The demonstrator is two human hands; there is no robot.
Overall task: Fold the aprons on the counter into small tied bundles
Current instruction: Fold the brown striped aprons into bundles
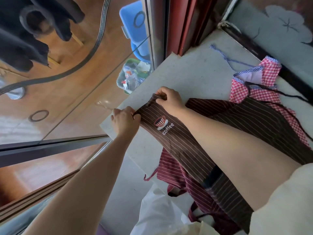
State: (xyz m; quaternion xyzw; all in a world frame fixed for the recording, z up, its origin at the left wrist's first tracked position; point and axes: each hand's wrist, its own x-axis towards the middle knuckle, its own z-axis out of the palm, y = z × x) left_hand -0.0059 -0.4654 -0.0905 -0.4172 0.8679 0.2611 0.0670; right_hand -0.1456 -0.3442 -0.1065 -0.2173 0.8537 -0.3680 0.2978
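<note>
Left hand (125,122) pinching one corner of brown striped coffee apron (177,138) top edge; right hand (169,99) pinching other corner. I'm seeing apron lying stretched along counter (194,77), lower end trailing off near edge. I'm judging first fold only beginning. Red gingham apron (254,92) and maroon striped apron (171,170) lying loose, unfolded. No tied bundle showing; nearly all work remaining.

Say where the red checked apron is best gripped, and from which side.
Pinch the red checked apron at its blue-striped trimmed edge, from the uncovered end: that edge lies free, while the other end is under the brown striped apron.
</note>
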